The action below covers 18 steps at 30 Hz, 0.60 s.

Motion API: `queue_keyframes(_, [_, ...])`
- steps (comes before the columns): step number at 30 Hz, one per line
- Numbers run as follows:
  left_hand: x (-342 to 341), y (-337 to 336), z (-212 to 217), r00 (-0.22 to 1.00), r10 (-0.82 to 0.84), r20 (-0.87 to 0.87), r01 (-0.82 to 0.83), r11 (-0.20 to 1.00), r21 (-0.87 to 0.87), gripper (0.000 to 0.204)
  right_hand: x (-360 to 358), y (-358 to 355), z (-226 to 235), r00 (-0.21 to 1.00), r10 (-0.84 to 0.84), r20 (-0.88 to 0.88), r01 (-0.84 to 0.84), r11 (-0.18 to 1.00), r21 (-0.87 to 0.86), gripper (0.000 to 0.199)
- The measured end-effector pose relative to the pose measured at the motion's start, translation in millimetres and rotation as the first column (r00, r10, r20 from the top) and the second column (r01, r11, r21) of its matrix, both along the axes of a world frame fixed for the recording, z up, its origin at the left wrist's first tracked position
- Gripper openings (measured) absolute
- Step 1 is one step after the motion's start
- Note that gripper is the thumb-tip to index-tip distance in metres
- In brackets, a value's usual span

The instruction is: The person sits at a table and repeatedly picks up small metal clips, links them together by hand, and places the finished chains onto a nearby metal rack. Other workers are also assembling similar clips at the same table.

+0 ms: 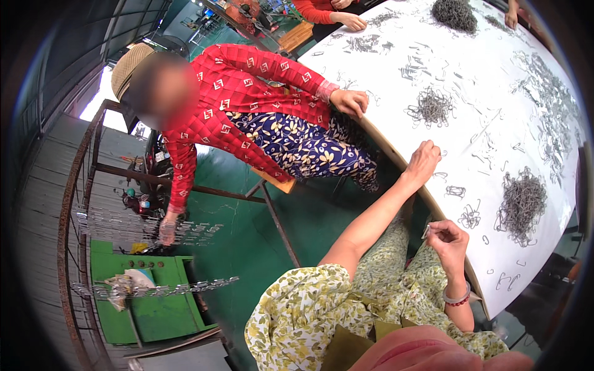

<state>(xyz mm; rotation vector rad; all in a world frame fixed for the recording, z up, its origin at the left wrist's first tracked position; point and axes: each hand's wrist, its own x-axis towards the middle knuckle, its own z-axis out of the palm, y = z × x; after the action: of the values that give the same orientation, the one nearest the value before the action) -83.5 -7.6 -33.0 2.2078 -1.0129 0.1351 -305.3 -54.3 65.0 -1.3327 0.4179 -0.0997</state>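
Note:
My left hand [423, 162] rests over the near left edge of the white-topped table [461, 170], its fingers curled down and pressed together; what they hold, if anything, is hidden. Lower, just off the table's edge, my right hand [450, 240] pinches a small metal hook [426, 231] between thumb and fingertips. Bent grey wire hooks lie close by on the tabletop: a small cluster [469, 216], a little bundle [455, 191] and a large heap [523, 206]. Another pile of hooks [432, 107] sits beyond my left hand.
To my left sits a person in a red patterned jacket [241, 93], one hand at the table edge, the other reaching to a rusty rack [80, 179] hung with rows of metal pieces [154, 289]. Other people's hands [351, 21] work at the far side. A green machine [154, 321] stands lower left.

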Motion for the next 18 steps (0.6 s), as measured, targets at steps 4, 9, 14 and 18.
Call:
queue_keyframes(4, [-0.8, 6.4, 7.2, 0.999, 0.04, 0.017, -0.04, 0.999, 0.018, 0.009, 1.1, 3.6, 9.4, 1.0, 0.018, 0.026, -0.018, 1.0, 0.012, 0.014])
queue_keyframes(9, [-32.8, 33.5, 75.4, 0.957, -0.049, -0.285, -0.041, 0.952, -0.303, 0.008, 0.8, 2.3, 9.7, 0.995, 0.007, 0.099, -0.002, 0.999, -0.05, 0.014])
queue_keyframes(14, [-102.4, 89.8, 127.5, 0.759, -0.19, -0.622, -0.154, 0.877, -0.455, 0.009, 3.5, 2.3, 15.2, 0.994, -0.039, 0.1, 0.045, 0.997, -0.058, 0.013])
queue_keyframes(18, [-140.5, 111.9, 135.9, 0.775, -0.272, -0.571, -0.091, 0.845, -0.526, 0.007, 1.3, 1.1, 16.3, 0.986, -0.056, 0.159, 0.071, 0.993, -0.095, 0.015])
